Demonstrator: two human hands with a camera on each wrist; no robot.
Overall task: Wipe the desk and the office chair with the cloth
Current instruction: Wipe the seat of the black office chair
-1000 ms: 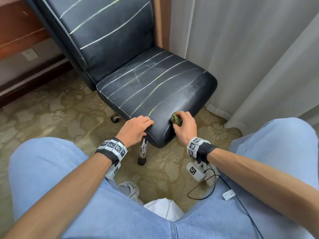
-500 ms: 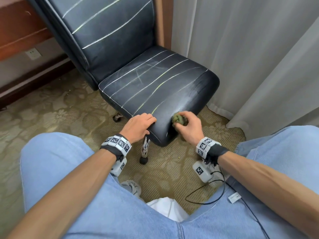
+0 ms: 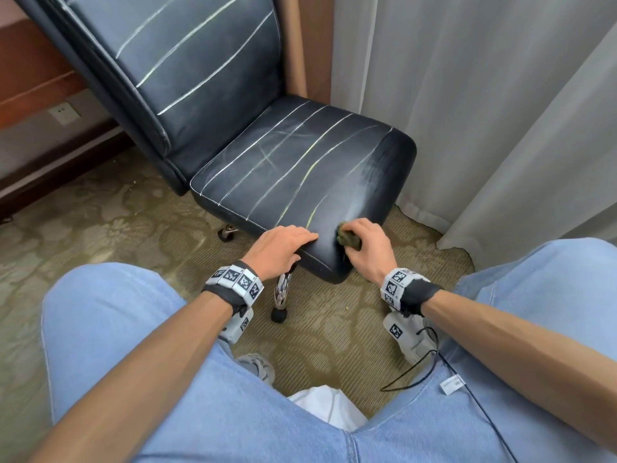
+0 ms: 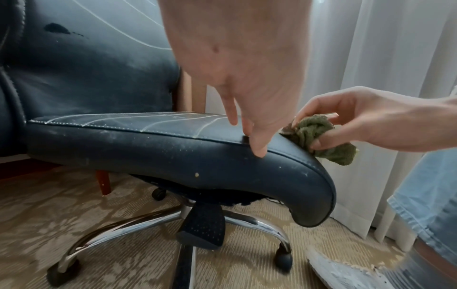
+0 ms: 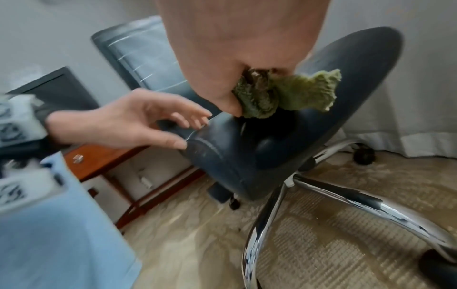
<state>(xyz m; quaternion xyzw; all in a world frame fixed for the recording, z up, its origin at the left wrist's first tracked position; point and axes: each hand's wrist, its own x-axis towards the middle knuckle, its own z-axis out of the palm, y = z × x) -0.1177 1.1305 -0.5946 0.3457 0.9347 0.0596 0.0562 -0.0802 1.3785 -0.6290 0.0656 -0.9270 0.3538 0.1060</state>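
The black leather office chair (image 3: 293,168) stands in front of me, white stitch lines running across its seat and back. My right hand (image 3: 362,243) grips a crumpled green cloth (image 3: 348,238) and holds it against the seat's near right corner. In the right wrist view the cloth (image 5: 291,93) bulges out from between thumb and fingers. My left hand (image 3: 300,243) rests on the seat's front edge just left of the cloth, fingers on top and thumb (image 4: 259,152) against the side. The desk (image 5: 99,158) shows as red-brown wood behind the chair.
White curtains (image 3: 484,111) hang close on the right, down to the patterned carpet (image 3: 100,228). The chair's chrome star base (image 5: 358,203) and castors (image 4: 284,261) spread under the seat. My knees in blue jeans (image 3: 110,329) flank the chair. A dark monitor (image 5: 56,91) sits on the desk.
My right hand has slid the cloth a little to the right along the seat's front corner. The left hand has stayed on the seat edge.
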